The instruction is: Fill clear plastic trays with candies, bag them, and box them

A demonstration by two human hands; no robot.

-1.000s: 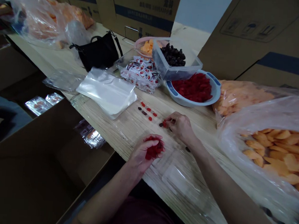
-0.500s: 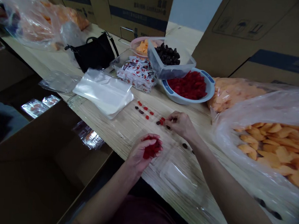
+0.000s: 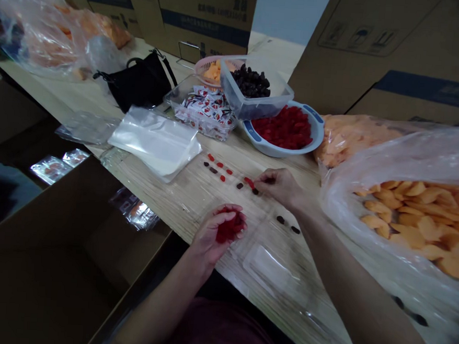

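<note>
My left hand [image 3: 214, 235] is cupped palm-up over the table's near edge and holds a heap of red candies [image 3: 229, 227]. My right hand [image 3: 280, 187] rests on the wooden table [image 3: 196, 196] with its fingers pinched on a small dark piece beside a pair of red and dark candies [image 3: 249, 184]. More small red and dark candies [image 3: 216, 167] lie in little groups to the left. Two dark pieces [image 3: 287, 224] lie beside my right wrist. A clear plastic tray [image 3: 270, 259] lies flat under my right forearm.
At the back stand a blue-rimmed bowl of red candies [image 3: 285, 130], a clear tub of dark fruit [image 3: 253, 90], a tray of wrapped sweets [image 3: 206, 110], a stack of clear bags [image 3: 155, 141] and a black bag [image 3: 139, 84]. A large plastic bag of orange slices [image 3: 419, 206] fills the right. An open cardboard box [image 3: 54, 254] stands below left.
My right hand has set a few pieces down and shifted slightly right along the table. My left hand has stayed cupped on the red candies. The camera has tilted a little.
</note>
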